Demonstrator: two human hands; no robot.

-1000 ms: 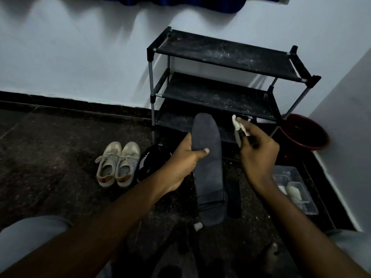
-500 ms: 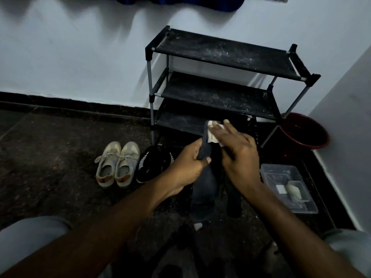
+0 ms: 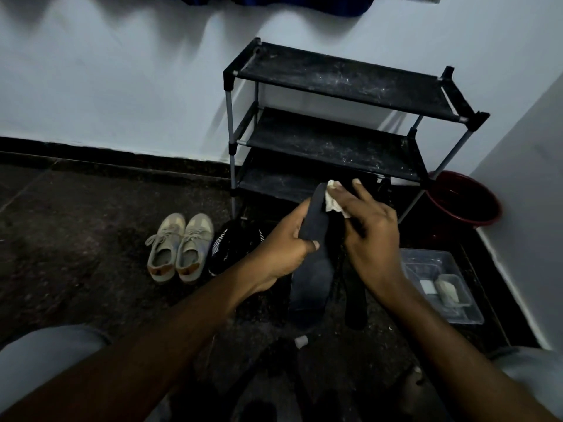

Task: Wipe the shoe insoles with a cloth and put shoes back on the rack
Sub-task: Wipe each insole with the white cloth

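Head view: the left hand's (image 3: 286,242) grip is wrapping the insole (image 3: 313,275) mid-length before the rack (image 3: 335,77), the right hand's (image 3: 368,233) straight fingers pressing the cloth (image 3: 332,204) against its top. Pressing hard is risking bending the tip and dropping the cloth.

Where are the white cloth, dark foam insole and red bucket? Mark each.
White cloth (image 3: 333,205), head view, crumpled middle.
Dark foam insole (image 3: 313,280), head view, lower end.
Red bucket (image 3: 466,199), head view, inner wall.

black insole (image 3: 313,269), white cloth (image 3: 332,203), beige sneakers (image 3: 179,248)
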